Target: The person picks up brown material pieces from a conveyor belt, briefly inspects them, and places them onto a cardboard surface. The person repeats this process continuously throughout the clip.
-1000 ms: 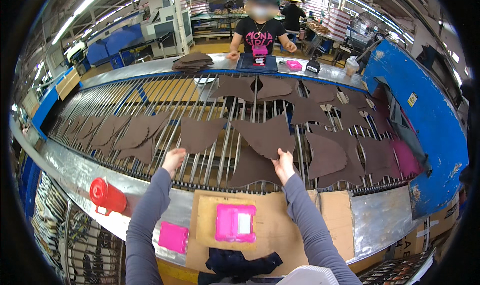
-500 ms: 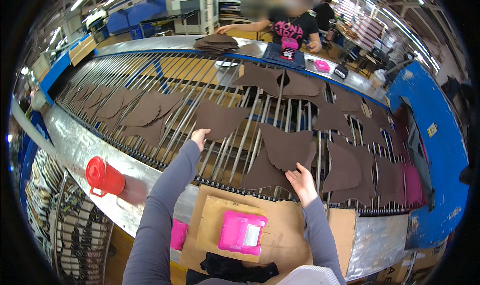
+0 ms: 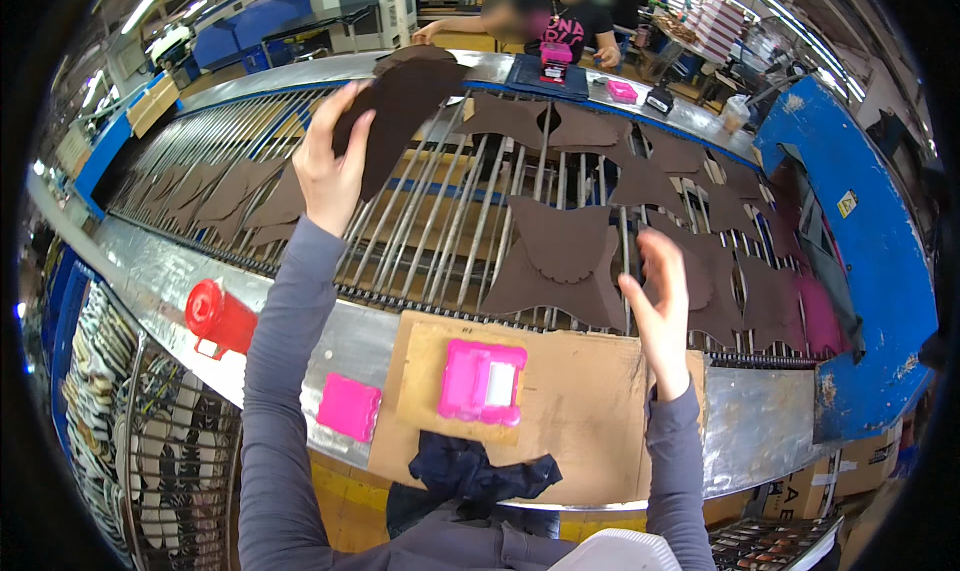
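Observation:
My left hand (image 3: 333, 166) is raised over the roller conveyor, pinching the edge of a dark brown cut fabric panel (image 3: 405, 116). The panel stands tilted up, in front of a stack of panels on the far ledge. My right hand (image 3: 660, 296) hovers above the bars on the right, its thumb and fingers apart with nothing between them. Below and left of it, a scalloped brown panel (image 3: 560, 233) overlaps another brown panel (image 3: 545, 296). More brown panels (image 3: 695, 271) lie just behind and to the right of that hand.
A pink box-shaped device (image 3: 483, 381) sits on cardboard (image 3: 590, 401) at the near edge, beside a pink pad (image 3: 349, 407). A red lidded container (image 3: 222, 316) stands left. Blue machine housing (image 3: 850, 231) borders the right. Across the conveyor, a co-worker (image 3: 575, 21) reaches toward the stack.
My left hand has lifted the brown panel off the bars, up and to the left. My right hand has left the scalloped panel and moved right and up. My view has shifted.

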